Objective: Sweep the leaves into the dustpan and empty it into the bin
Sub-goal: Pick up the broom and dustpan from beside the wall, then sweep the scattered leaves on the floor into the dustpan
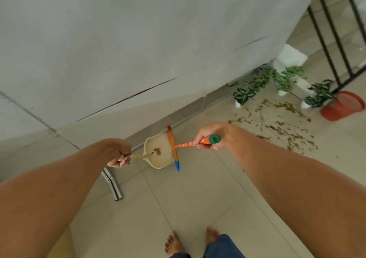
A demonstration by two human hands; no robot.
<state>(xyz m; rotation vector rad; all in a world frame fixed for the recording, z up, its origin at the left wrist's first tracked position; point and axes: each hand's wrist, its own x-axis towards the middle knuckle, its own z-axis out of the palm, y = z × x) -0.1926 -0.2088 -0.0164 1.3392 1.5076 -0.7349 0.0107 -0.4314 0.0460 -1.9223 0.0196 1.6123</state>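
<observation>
Gripping the dustpan (159, 152) handle, left hand (118, 154) extends forward; right hand (211, 136) clasps the broom (174, 148).

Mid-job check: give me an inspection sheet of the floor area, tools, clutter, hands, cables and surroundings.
Surface: beige tiled floor, dry leaves scattered at right.
Job's things: cream dustpan looks empty; orange broom lies across its mouth; red bin stands beyond the leaves.
Clutter: grey metal bracket on the floor.
Grips: left hand holds the dustpan handle; right hand holds the broom handle near its green cap.
Cables: nothing seen.
Surroundings: grey wall, potted plants, black railing, bare feet.
</observation>
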